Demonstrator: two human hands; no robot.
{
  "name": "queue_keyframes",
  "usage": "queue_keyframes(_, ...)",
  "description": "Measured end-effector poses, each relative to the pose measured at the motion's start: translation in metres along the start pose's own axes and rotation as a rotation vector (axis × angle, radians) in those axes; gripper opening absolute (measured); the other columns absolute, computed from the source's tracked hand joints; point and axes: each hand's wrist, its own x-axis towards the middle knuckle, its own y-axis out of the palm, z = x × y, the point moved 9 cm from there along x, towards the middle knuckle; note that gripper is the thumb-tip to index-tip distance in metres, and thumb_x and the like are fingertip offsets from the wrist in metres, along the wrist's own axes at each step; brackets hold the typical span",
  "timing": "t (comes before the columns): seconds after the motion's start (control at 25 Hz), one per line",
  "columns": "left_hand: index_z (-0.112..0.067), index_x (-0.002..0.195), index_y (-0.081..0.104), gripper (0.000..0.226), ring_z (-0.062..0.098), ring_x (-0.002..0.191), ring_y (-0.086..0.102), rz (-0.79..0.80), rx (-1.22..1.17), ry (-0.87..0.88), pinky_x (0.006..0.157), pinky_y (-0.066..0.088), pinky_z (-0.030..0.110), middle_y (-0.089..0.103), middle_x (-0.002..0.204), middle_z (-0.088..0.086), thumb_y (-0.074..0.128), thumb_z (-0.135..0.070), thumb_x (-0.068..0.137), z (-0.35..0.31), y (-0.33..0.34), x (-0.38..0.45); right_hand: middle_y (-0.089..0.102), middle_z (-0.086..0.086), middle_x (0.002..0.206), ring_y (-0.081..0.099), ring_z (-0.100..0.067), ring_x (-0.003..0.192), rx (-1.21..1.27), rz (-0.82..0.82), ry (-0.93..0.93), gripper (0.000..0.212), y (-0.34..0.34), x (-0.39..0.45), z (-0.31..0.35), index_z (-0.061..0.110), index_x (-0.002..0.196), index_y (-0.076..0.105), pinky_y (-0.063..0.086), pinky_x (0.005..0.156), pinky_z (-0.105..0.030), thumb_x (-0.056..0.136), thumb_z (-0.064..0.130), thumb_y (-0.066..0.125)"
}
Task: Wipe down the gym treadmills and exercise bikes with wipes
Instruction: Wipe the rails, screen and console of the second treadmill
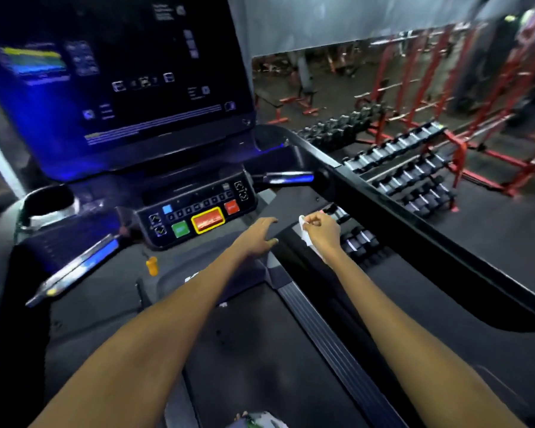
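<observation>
A: Wipe first — white, crumpled, pinched in the right hand, fingers curled round it. It's held just right of the treadmill's control panel, over the gap by the right side rail. Can't tell if it's touching any surface.

B: Left hand?

A: Left hand has fingers spread and loose, nothing in it, reaching toward the dark ledge between the panel and the wipe. Contact or just hovering, can't say.

B: Rest of the machine?

A: Big screen lit up above the panel, cup holder at left, left handle bar with a blue glare, right grip behind the panel, belt under the arms. Small orange clip hangs below the panel.

B: Progress?

A: Hard to call — blur, and no wet streaks or sheen I can trust. My guess: mid-wipe on this treadmill's right side. Screen, panel, handles and left side can't be marked as done or not. No exercise bikes in view, so those are presumably still left.

B: Background?

A: Dumbbell racks and red frames beyond the rail. Something pale at the bottom edge, too cropped to name.
</observation>
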Motion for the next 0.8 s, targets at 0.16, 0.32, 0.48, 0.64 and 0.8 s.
queue_keyframes(0.16, -0.007, 0.144, 0.030, 0.056, 0.021, 0.137, 0.032, 0.095, 0.002, 0.105, 0.110, 0.024, 0.029, 0.030, 0.150, 0.009, 0.055, -0.018, 0.094, -0.004, -0.004, 0.046, 0.050, 0.001, 0.055, 0.046, -0.010, 0.051, -0.035, -0.130, 0.063, 0.017, -0.011, 0.030, 0.001, 0.009, 0.070, 0.058, 0.038, 0.056, -0.018, 0.086, 0.013, 0.063)
queue_keyframes(0.32, -0.002, 0.140, 0.036, 0.053, 0.025, 0.135, 0.035, 0.132, 0.008, 0.269, 0.109, 0.024, 0.027, 0.036, 0.146, 0.013, 0.056, -0.011, 0.092, -0.019, -0.008, 0.097, 0.050, 0.010, 0.050, 0.052, -0.011, 0.058, -0.069, -0.317, 0.140, 0.025, -0.038, 0.058, -0.005, 0.022, 0.055, 0.056, 0.043, 0.061, -0.025, 0.079, 0.018, 0.064)
queue_keyframes(0.48, -0.004, 0.135, 0.042, 0.048, 0.025, 0.130, 0.041, 0.103, -0.031, 0.404, 0.105, 0.028, 0.029, 0.043, 0.140, 0.013, 0.057, -0.009, 0.089, -0.044, -0.010, 0.148, 0.062, 0.006, 0.070, 0.055, -0.010, 0.068, -0.142, -0.414, 0.046, 0.024, -0.077, 0.099, 0.014, 0.024, 0.069, 0.067, 0.040, 0.062, -0.019, 0.079, 0.004, 0.058)
queue_keyframes(0.64, -0.001, 0.131, 0.047, 0.048, 0.029, 0.126, 0.045, 0.021, -0.016, 0.484, 0.108, 0.032, 0.035, 0.044, 0.138, 0.014, 0.059, -0.007, 0.085, -0.066, -0.011, 0.210, 0.062, -0.015, 0.102, 0.057, -0.030, 0.097, -0.462, -0.391, 0.010, 0.025, -0.089, 0.160, 0.010, 0.009, 0.096, 0.073, 0.043, 0.081, -0.030, 0.084, 0.004, 0.052)
queue_keyframes(0.8, -0.006, 0.140, 0.039, 0.061, 0.026, 0.136, 0.033, 0.033, 0.173, 0.556, 0.112, 0.019, 0.031, 0.033, 0.149, 0.011, 0.062, -0.021, 0.086, -0.088, -0.002, 0.260, 0.054, -0.019, 0.094, 0.054, -0.036, 0.085, -0.602, -0.348, -0.022, 0.015, -0.076, 0.183, -0.013, -0.003, 0.084, 0.055, 0.042, 0.068, -0.037, 0.091, 0.001, 0.043)
